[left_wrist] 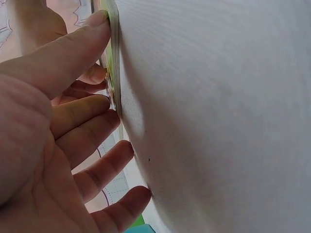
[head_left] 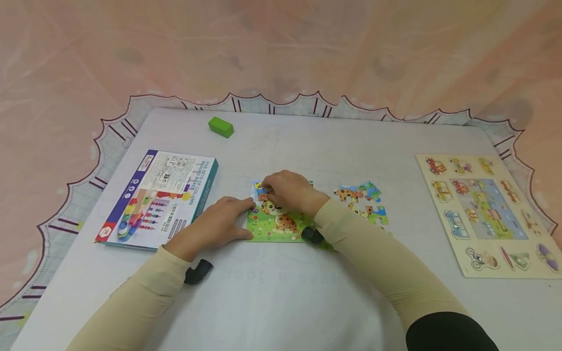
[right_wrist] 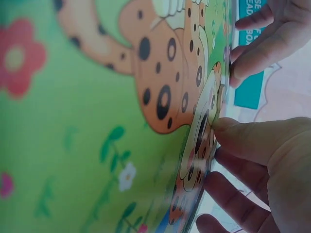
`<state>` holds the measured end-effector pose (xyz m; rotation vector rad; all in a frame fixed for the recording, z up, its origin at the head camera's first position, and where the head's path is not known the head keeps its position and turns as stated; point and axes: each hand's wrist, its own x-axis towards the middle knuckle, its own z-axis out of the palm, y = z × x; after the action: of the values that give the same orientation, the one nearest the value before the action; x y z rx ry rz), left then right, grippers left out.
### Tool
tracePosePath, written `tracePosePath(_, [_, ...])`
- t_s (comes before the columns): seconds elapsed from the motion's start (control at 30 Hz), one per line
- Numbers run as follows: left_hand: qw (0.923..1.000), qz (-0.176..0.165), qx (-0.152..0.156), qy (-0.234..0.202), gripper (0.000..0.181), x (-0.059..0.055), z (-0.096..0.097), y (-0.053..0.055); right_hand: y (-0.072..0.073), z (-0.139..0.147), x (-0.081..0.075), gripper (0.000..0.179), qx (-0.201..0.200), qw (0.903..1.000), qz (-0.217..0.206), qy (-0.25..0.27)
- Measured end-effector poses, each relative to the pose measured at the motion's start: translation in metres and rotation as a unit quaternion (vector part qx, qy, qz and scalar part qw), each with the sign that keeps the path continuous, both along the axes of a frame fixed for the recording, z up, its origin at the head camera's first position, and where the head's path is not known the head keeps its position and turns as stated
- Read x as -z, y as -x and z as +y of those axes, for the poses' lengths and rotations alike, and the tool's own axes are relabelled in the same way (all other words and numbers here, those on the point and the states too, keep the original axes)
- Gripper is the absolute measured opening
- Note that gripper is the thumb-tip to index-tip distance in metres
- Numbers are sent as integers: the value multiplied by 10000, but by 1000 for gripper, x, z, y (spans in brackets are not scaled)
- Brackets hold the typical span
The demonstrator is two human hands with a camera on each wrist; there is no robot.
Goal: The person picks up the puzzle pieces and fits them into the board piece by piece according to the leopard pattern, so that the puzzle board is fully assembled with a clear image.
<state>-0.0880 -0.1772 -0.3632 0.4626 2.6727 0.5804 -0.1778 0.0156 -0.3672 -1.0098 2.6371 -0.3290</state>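
Note:
A leopard jigsaw puzzle (head_left: 268, 233) with a green field lies flat in the middle of the table. My left hand (head_left: 219, 222) is at its left edge; in the left wrist view the thumb (left_wrist: 73, 51) and nearest fingers touch the board's side, fingers fairly straight. Over the upper left of the picture, my right hand (head_left: 290, 190) pinches a puzzle piece (right_wrist: 217, 99) at the leopard's head, thumb against its edge. The piece is partly hidden by the fingers. Loose joined puzzle pieces (head_left: 355, 194) with leopard spots lie right of the board, beside my right forearm.
A boxed bead set (head_left: 175, 195) lies to the left, close to my left hand. A green block (head_left: 221, 127) sits near the back edge. At the far right is a wooden peg puzzle board (head_left: 448, 229) with vehicle pictures. White cloth (head_left: 281, 302) covers the table.

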Motion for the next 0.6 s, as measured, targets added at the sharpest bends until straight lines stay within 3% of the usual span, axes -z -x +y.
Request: tracePosePath(0.6, [10000, 29, 29, 45, 77, 0, 0, -2, -2, 9, -9, 47, 24, 9999, -128, -23])
